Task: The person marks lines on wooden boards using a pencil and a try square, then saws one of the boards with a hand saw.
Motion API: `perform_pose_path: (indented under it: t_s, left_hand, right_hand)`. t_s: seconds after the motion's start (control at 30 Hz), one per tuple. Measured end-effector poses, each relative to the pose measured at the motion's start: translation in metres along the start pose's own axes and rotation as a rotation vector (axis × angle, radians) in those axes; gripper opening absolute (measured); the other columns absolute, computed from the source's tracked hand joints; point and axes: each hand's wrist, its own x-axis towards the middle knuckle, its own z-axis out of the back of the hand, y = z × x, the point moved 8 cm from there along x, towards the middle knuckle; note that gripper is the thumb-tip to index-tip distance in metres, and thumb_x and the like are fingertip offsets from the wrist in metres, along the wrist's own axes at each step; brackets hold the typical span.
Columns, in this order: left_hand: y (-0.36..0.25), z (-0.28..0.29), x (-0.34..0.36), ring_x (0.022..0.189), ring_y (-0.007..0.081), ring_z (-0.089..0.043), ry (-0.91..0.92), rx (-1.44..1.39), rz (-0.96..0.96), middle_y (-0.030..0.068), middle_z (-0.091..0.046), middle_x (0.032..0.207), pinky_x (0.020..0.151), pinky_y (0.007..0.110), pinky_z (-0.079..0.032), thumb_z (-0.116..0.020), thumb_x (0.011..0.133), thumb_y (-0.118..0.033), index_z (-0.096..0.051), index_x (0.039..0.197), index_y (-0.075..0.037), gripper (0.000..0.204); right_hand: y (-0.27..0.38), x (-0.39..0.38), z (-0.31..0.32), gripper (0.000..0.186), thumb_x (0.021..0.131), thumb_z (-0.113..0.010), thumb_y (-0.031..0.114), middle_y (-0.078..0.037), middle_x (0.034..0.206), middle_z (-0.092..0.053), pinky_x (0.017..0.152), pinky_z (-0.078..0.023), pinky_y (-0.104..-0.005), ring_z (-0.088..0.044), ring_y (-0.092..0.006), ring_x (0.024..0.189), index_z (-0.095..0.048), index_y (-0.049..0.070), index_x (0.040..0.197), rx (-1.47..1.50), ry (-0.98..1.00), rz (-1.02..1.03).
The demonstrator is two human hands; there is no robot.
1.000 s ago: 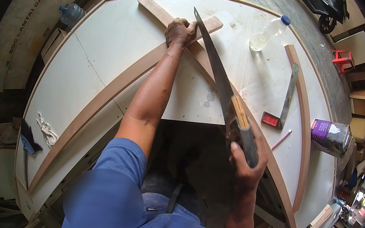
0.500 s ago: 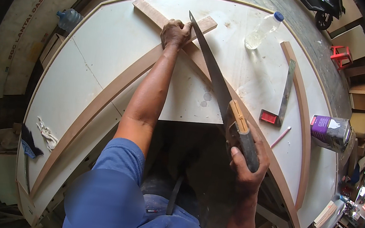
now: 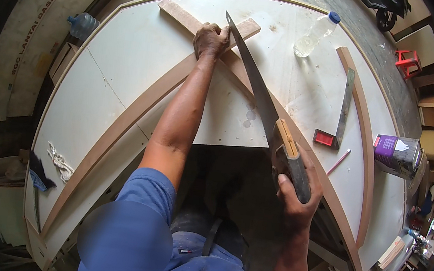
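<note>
Two curved wooden strips cross near the far side of a white tabletop [image 3: 102, 56]. One strip [image 3: 140, 101] runs up from the near left, and the other [image 3: 180, 17] slants from the far left toward the near right. At the crossing my left hand [image 3: 210, 41] is closed over the wood, its fingers curled round. My right hand [image 3: 302, 192] grips the handle of a handsaw [image 3: 258, 84]. The long dark blade points away, its tip just right of my left hand. From this angle I cannot tell whether the blade touches the wood.
At right lie a third curved strip [image 3: 367, 170], a try square [image 3: 345, 108] and a pencil [image 3: 339, 161]. A clear bottle [image 3: 316, 36] stands farther back. A purple-labelled can [image 3: 396, 156] is by the right edge. White cloth [image 3: 61, 163] and a dark brush-like thing [image 3: 39, 173] lie at left.
The whole view has shifted slightly. My left hand stays closed on the crossing, and my right hand keeps the saw in nearly the same position.
</note>
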Motion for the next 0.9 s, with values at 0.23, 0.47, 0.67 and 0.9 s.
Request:
perform_pose_path:
  t_s: [0.23, 0.47, 0.67, 0.9]
  left_hand:
    - [-0.001, 0.001, 0.000, 0.089, 0.0314, -0.073, -0.005, 0.000, -0.011, 0.0137, -0.074, 0.094, 0.085, 0.042, -0.055, -0.075, 0.085, -0.047, -0.078, 0.077, -0.007, 0.041]
    - [-0.002, 0.001, 0.000, 0.090, 0.0325, -0.072, 0.008, -0.005, -0.005, 0.0136, -0.073, 0.095, 0.086, 0.042, -0.055, -0.075, 0.084, -0.045, -0.078, 0.077, -0.007, 0.038]
    - [-0.002, 0.002, -0.001, 0.092, 0.0340, -0.071, 0.017, -0.018, 0.006, 0.0146, -0.072, 0.096, 0.087, 0.043, -0.055, -0.074, 0.085, -0.043, -0.077, 0.076, -0.007, 0.037]
    - [-0.003, 0.002, -0.002, 0.092, 0.0322, -0.072, -0.002, 0.014, -0.001, 0.0138, -0.074, 0.097, 0.088, 0.042, -0.055, -0.074, 0.085, -0.047, -0.079, 0.080, -0.007, 0.041]
  right_hand:
    - [-0.002, 0.068, -0.037, 0.056, 0.086, -0.061, 0.003, 0.000, 0.081, -0.059, 0.054, -0.041, -0.0215, -0.050, -0.0048, 0.060, -0.056, -0.003, 0.141, 0.037, 0.004, 0.109]
    - [-0.016, 0.009, -0.010, 0.059, 0.084, -0.064, 0.001, -0.011, 0.104, -0.070, 0.078, -0.054, -0.0282, -0.066, -0.0127, 0.085, -0.057, 0.001, 0.142, -0.015, 0.032, -0.079]
    - [0.000, 0.024, -0.020, 0.058, 0.085, -0.061, -0.001, -0.005, 0.090, -0.065, 0.064, -0.050, -0.0248, -0.060, -0.0079, 0.069, -0.056, 0.000, 0.142, -0.050, 0.001, 0.029]
    - [-0.013, 0.074, -0.045, 0.054, 0.085, -0.062, 0.002, -0.002, 0.078, -0.060, 0.053, -0.043, -0.0234, -0.053, -0.0073, 0.059, -0.058, -0.001, 0.139, 0.029, -0.014, 0.147]
